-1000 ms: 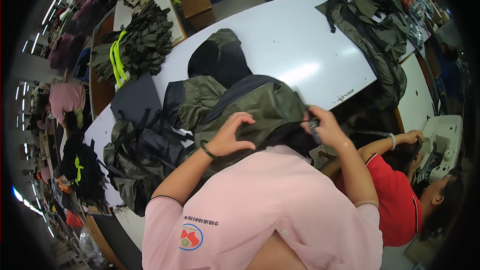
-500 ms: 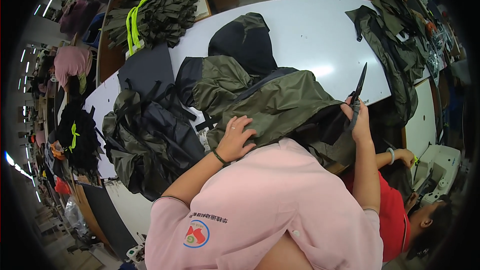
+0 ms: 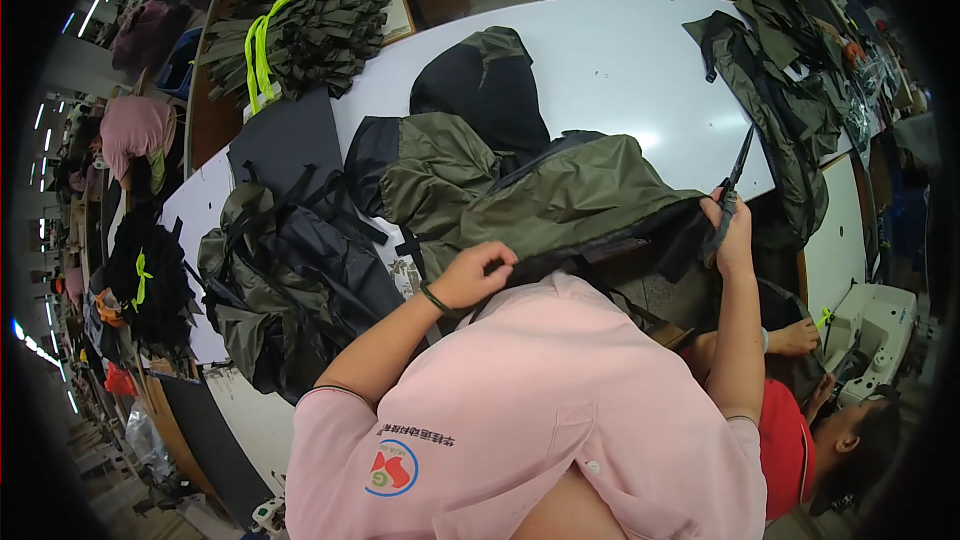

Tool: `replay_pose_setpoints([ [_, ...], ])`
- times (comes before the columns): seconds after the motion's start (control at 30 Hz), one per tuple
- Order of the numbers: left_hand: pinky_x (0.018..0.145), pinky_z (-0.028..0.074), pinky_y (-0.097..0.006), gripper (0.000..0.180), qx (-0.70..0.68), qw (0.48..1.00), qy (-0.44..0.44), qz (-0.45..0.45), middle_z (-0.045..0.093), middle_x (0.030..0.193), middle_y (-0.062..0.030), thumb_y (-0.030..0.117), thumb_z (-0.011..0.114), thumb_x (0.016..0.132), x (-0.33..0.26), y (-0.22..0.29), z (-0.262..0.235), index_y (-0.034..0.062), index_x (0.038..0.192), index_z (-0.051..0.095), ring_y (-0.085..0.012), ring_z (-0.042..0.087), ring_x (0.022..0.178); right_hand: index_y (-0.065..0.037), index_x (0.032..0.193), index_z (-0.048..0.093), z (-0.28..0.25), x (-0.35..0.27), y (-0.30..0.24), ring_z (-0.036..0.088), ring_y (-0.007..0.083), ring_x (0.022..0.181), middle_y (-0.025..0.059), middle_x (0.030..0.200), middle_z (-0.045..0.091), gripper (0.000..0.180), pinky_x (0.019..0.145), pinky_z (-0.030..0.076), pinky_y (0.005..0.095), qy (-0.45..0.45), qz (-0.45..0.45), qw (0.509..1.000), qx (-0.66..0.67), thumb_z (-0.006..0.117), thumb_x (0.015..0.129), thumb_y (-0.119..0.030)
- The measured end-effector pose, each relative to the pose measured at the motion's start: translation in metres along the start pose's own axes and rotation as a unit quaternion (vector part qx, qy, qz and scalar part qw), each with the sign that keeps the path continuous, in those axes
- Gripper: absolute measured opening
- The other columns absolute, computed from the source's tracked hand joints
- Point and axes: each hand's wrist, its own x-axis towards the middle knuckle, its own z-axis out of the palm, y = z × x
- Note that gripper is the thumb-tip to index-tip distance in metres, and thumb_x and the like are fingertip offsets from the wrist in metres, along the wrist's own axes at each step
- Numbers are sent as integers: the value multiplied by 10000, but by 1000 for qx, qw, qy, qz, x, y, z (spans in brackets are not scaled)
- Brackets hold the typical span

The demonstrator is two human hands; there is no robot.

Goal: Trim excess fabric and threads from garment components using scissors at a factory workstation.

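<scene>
In the head view, the main change is at the left hand [image 3: 478,273]: half a second ago it lay spread on the cloth, and now its fingers are curled in, closed on the near edge of an olive-and-black garment [image 3: 580,185]. The garment lies across the near side of the white desk [image 3: 600,60], with a black rounded panel [image 3: 475,90] on the far side of it.

The right hand [image 3: 735,235], out to the right, is clamped around black scissors [image 3: 741,160], blades pointing to the far side. It has barely shifted in that half second, though a second ago it was closer in. Dark cloth runs to its fingers; whether they also pinch that corner is hard to tell.

With the left hand closed, the near edge now makes a straighter line between the two hands, so the work looks to be at a point of holding that edge taut. The other olive-and-black pile [image 3: 300,270] on the left and the draped garments [image 3: 775,120] on the far right look undisturbed.
</scene>
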Motion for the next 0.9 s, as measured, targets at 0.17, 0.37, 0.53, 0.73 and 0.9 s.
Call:
replay_pose_setpoints([
  [0.17,669,377,-190,72,-262,956,48,-124,487,832,53,89,548,936,18,17,-32,49,987,516,-24,437,750,-73,831,556,-10,-4,15,396,38,637,-79,696,452,153,578,321,216,1,-5,999,-34,707,817,-59],
  [0.37,702,365,-173,61,-335,932,91,-102,488,861,60,85,526,959,27,25,-39,59,1011,505,-15,436,769,-72,819,550,-8,-8,14,390,44,633,-79,687,434,163,575,320,217,-20,-4,999,-45,712,812,-61],
  [0.53,752,395,-182,159,-338,928,106,-119,525,867,54,92,596,927,33,51,-44,54,1077,559,-27,483,801,-77,810,543,-3,-12,13,391,34,624,-83,680,447,158,562,310,215,-44,7,998,-47,700,820,-59],
  [0.73,768,434,-209,163,-217,967,81,-106,606,837,21,74,724,820,18,69,-74,28,966,669,-66,548,796,-62,817,535,14,-13,0,409,59,609,-58,671,476,180,560,337,228,-97,-23,992,-76,714,814,-81],
  [0.9,759,442,-213,126,-150,978,144,-8,649,885,-1,58,722,815,16,78,-82,20,929,683,-69,566,821,-10,801,551,37,-27,-42,541,389,646,170,741,592,343,605,451,409,-132,-171,925,-314,806,670,-198],
])
